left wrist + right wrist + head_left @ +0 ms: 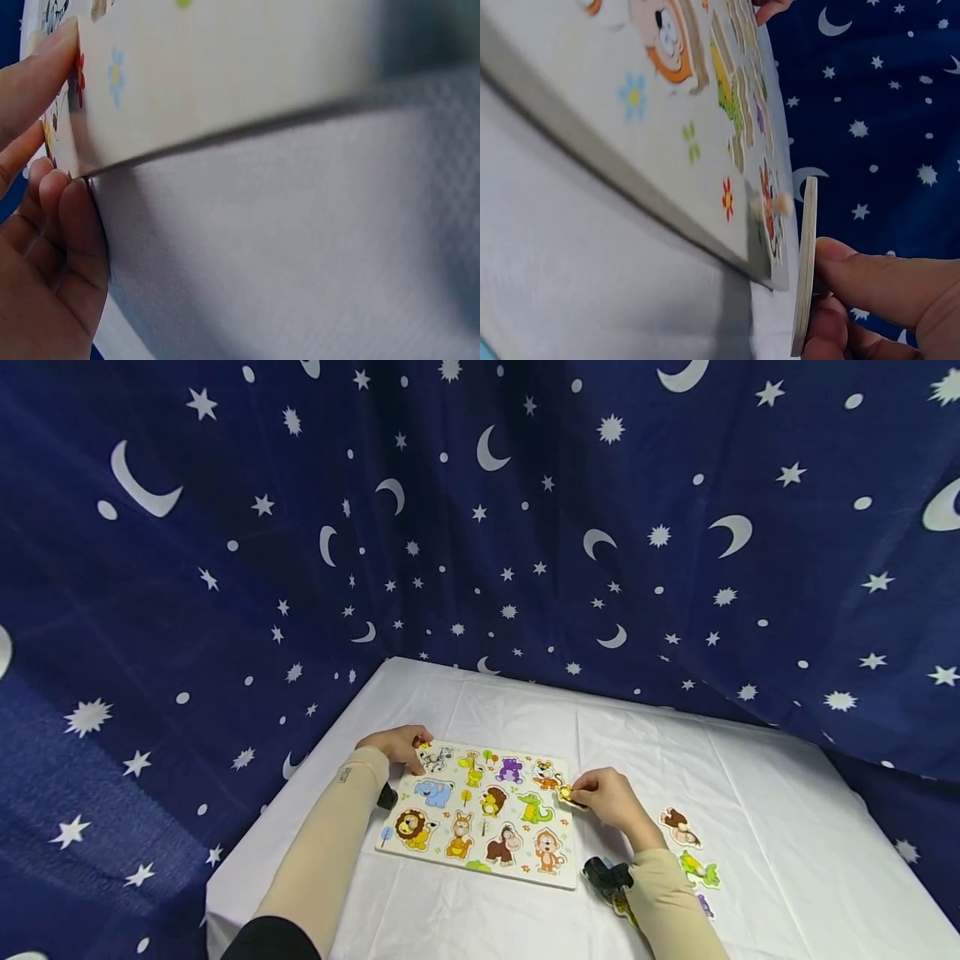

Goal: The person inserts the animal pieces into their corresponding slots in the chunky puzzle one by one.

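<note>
A wooden animal puzzle board (pixel 442 810) lies on the table. At its far left corner my left hand (pixel 399 746) grips the edge; in the left wrist view the thumb (pixel 45 79) lies over the top face and the other fingers curl at the side. My right hand (pixel 613 800) pinches a small yellow puzzle piece (pixel 565 793) at the board's right edge, beside the tiger picture (pixel 547 775). From the right wrist view this piece (pixel 807 262) stands edge-on, thumb and fingers behind it, its picture turned out of sight. A small peg (pixel 783 204) sticks up from the tiger.
Right of the board lie loose pieces: a brown one (pixel 678 827), a green crocodile (pixel 699 868) and a purple one (pixel 705 906). A yellow piece (pixel 624 910) is partly under the right forearm. A star-patterned blue curtain (pixel 480 527) stands behind the white-covered table (pixel 787 810).
</note>
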Demonstrator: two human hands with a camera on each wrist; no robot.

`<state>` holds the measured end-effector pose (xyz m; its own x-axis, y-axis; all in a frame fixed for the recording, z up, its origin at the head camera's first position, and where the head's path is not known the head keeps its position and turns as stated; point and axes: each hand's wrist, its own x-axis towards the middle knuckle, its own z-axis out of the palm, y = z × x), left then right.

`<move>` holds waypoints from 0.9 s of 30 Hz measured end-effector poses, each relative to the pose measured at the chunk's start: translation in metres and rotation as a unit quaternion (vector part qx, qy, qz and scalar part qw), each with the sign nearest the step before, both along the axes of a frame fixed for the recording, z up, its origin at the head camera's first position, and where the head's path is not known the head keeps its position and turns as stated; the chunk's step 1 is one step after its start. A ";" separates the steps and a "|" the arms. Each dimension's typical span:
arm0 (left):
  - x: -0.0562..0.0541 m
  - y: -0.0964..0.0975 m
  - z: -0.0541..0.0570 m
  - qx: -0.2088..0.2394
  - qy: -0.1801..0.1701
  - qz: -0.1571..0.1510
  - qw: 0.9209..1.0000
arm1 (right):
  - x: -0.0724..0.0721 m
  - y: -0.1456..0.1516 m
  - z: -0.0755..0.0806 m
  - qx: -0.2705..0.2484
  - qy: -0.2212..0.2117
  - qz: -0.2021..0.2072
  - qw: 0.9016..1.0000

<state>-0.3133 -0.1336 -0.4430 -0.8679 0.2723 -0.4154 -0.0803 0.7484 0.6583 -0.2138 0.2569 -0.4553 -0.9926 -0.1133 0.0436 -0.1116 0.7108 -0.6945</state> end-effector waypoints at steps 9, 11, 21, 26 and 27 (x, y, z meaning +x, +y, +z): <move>0.000 0.001 0.005 0.017 0.008 -0.005 1.000 | -0.004 -0.010 0.003 -0.004 0.003 0.009 1.000; 0.000 0.002 0.004 0.013 0.008 0.000 1.000 | -0.005 -0.012 0.003 -0.007 0.001 0.011 1.000; 0.003 0.004 0.004 -0.002 0.001 0.010 1.000 | -0.004 -0.024 0.000 0.002 0.009 0.018 1.000; 0.000 0.003 -0.001 0.000 -0.004 0.011 1.000 | -0.004 -0.031 0.000 0.001 0.010 0.020 1.000; 0.000 0.003 -0.002 0.002 -0.004 0.010 1.000 | -0.004 -0.032 0.000 0.001 0.010 0.022 1.000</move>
<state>-0.3134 -0.1310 -0.4449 -0.8701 0.2561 -0.4212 -0.1005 0.7444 0.6601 -0.2178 0.2250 -0.4549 -0.9855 -0.1573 0.0636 -0.1572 0.7057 -0.6908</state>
